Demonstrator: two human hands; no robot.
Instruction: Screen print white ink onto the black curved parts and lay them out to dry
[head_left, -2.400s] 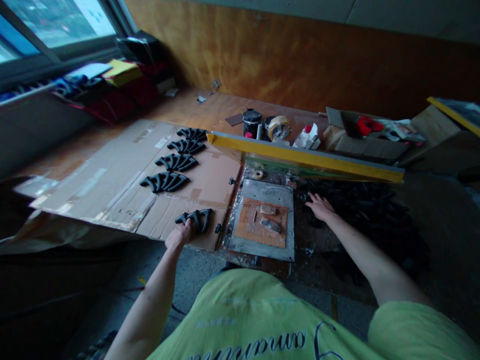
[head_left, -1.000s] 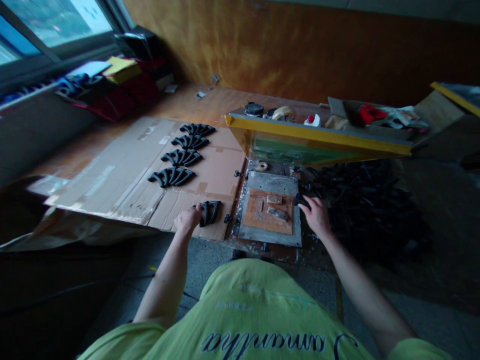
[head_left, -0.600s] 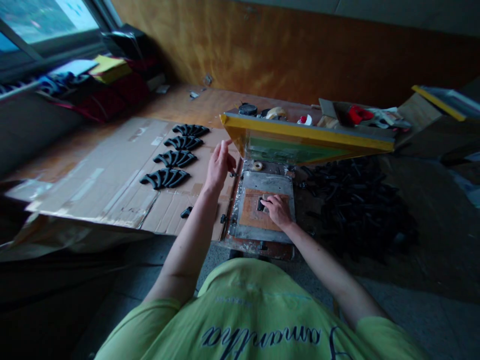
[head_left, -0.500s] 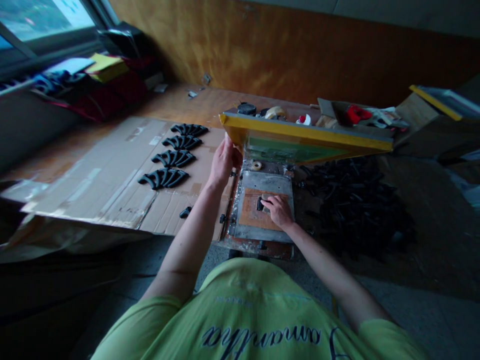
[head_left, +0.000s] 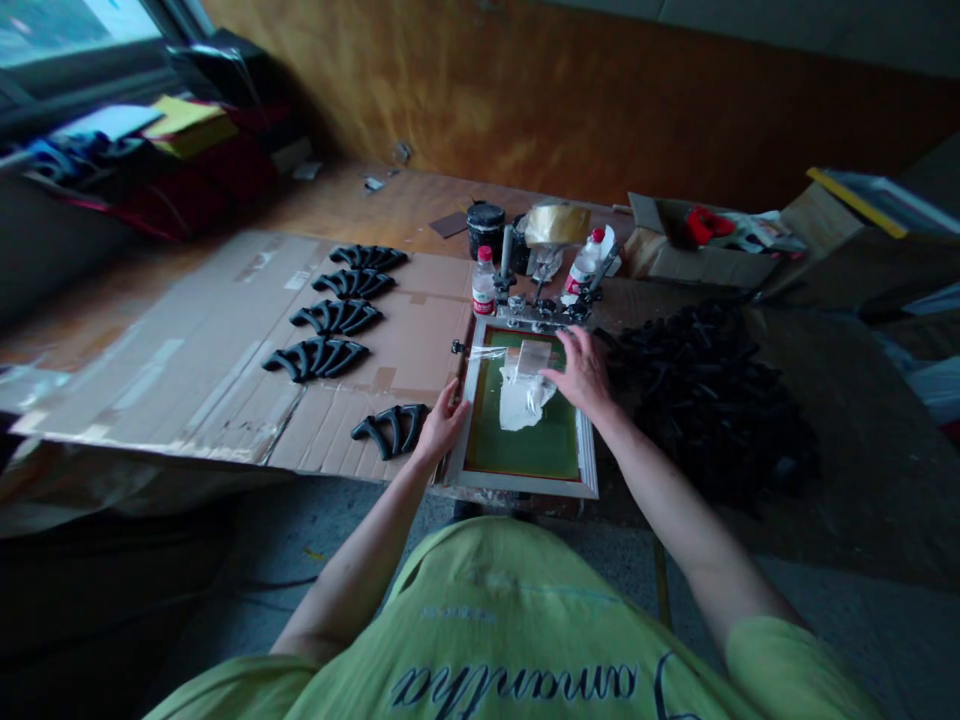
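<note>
A screen printing frame (head_left: 589, 470) lies flat before me, its green mesh bearing a patch of white ink (head_left: 516, 402). Toward its far end a clear squeegee (head_left: 534, 357) rests on the mesh. My right hand (head_left: 583, 375) is over the frame's right side, thumb and fingers spread beside the squeegee; any touch is unclear. At the left rail my left hand (head_left: 444, 425) has its fingers apart, holding nothing I can see. Just left of it, a few black curved handles (head_left: 390, 430) lie on the cardboard. The base under the frame is hidden.
More black handles (head_left: 319, 358) form several fanned rows on the cardboard sheet (head_left: 217, 330). A big heap of black handles (head_left: 712, 410) is on the right. Behind the frame stand two red-capped bottles (head_left: 484, 285), a dark tub (head_left: 485, 230) and an open cardboard box (head_left: 667, 255).
The raised printing frame has come down flat, covering the base and the black handle there. My left hand has moved nearer me; my right hand has left that handle and moved up beside the squeegee.
</note>
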